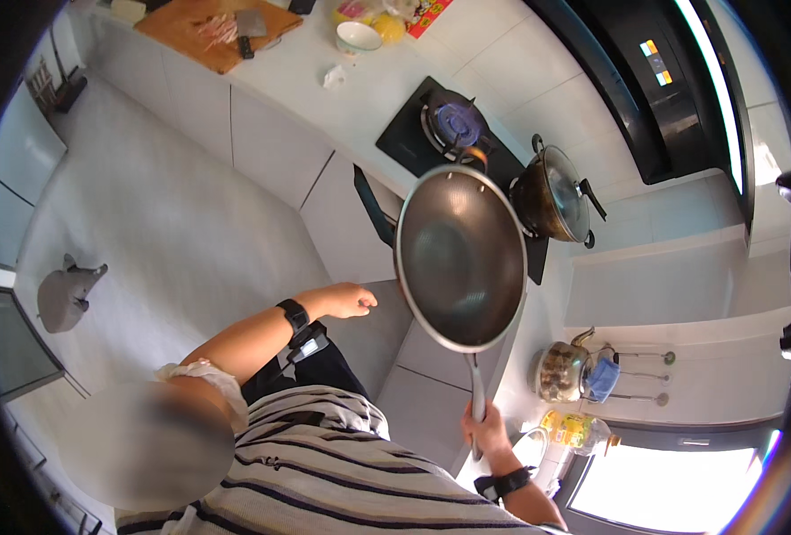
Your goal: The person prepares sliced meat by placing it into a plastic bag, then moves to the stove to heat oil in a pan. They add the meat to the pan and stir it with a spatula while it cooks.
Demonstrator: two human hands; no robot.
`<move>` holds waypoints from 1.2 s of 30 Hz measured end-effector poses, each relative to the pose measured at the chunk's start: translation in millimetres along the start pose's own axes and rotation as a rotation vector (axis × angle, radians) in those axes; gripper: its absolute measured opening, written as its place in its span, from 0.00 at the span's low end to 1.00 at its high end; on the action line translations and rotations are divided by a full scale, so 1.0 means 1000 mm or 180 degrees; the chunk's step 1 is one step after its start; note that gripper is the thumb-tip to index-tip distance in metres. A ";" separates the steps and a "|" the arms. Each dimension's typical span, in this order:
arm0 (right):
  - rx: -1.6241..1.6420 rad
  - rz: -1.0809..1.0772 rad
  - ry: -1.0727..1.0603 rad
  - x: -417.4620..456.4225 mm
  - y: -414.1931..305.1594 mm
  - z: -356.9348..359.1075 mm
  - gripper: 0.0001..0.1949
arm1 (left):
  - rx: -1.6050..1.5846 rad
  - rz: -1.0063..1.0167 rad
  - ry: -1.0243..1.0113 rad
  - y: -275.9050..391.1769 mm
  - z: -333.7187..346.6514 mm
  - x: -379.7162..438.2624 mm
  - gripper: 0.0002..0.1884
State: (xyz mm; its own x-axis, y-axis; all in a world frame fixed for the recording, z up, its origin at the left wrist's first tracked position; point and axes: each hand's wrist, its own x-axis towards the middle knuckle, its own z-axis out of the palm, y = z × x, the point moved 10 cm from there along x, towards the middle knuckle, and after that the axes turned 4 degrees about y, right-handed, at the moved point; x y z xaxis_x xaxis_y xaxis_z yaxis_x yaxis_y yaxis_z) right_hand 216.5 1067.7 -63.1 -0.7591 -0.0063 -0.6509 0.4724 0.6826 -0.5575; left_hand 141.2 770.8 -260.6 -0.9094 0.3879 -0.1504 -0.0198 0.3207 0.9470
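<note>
My right hand (pixel 489 431) grips the metal handle of a wok (pixel 462 261) beside the counter's edge. The wok is raised off the stove, with its dark inner face turned toward me and no food visible in it. Just beyond its far rim, a blue flame shows on the gas burner (pixel 459 124) of the black gas stove (pixel 402 137). My left hand (pixel 352 301) hangs to the left of the wok, fingers curled and holding nothing, without touching it.
A lidded pot (pixel 556 194) occupies the other burner. Along the counter are a metal kettle (pixel 560 371), an oil bottle (pixel 579 431), a bowl (pixel 357 39) and a cutting board (pixel 168 30) with sliced food and a cleaver (pixel 251 24). An animal-shaped stool (pixel 68 297) stands on the floor.
</note>
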 end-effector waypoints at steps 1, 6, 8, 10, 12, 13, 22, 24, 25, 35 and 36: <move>-0.0009 -0.0020 0.0063 0.019 -0.013 -0.008 0.09 | -0.0006 -0.0039 0.0022 0.012 -0.012 -0.007 0.18; 0.0502 -0.0591 -0.0192 0.119 -0.137 -0.033 0.08 | 0.0501 -0.0595 0.0364 -0.020 -0.085 -0.051 0.17; 0.0588 -0.0901 -0.0424 0.164 -0.183 -0.036 0.08 | 0.0579 -0.0898 0.0792 -0.048 -0.118 -0.080 0.16; 0.0580 -0.1101 -0.0464 0.210 -0.222 -0.038 0.08 | 0.0742 -0.1026 0.1295 -0.082 -0.145 -0.112 0.15; 0.0467 -0.1169 -0.0376 0.257 -0.246 -0.038 0.07 | 0.0596 -0.1567 0.1601 -0.091 -0.163 -0.149 0.14; 0.0414 -0.1194 -0.0386 0.275 -0.259 -0.037 0.07 | 0.0637 -0.1622 0.1804 -0.091 -0.168 -0.168 0.14; 0.0660 -0.1006 -0.0653 0.342 -0.311 -0.034 0.07 | 0.0003 -0.2589 0.2337 -0.099 -0.130 -0.239 0.15; 0.0751 -0.1000 -0.0620 0.338 -0.316 -0.032 0.07 | 0.0019 -0.2503 0.2374 -0.096 -0.128 -0.231 0.15; 0.0759 -0.1007 -0.0613 0.338 -0.315 -0.031 0.07 | -0.0004 -0.2487 0.2379 -0.094 -0.127 -0.224 0.15; 0.1066 -0.1187 -0.0493 0.339 -0.300 -0.017 0.12 | -0.0161 -0.2281 0.2304 -0.067 -0.137 -0.153 0.15; 0.1067 -0.1227 -0.0497 0.337 -0.302 -0.017 0.13 | -0.0151 -0.2275 0.2262 -0.070 -0.139 -0.149 0.15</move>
State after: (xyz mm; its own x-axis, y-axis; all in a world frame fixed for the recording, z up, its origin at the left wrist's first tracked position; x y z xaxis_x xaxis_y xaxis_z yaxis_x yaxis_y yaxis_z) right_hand -190.0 871.8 -105.6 -0.8423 -0.3366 -0.4209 0.3089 0.3385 -0.8888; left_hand 220.5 570.1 -264.5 -0.7145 -0.4918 -0.4977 -0.6595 0.2360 0.7137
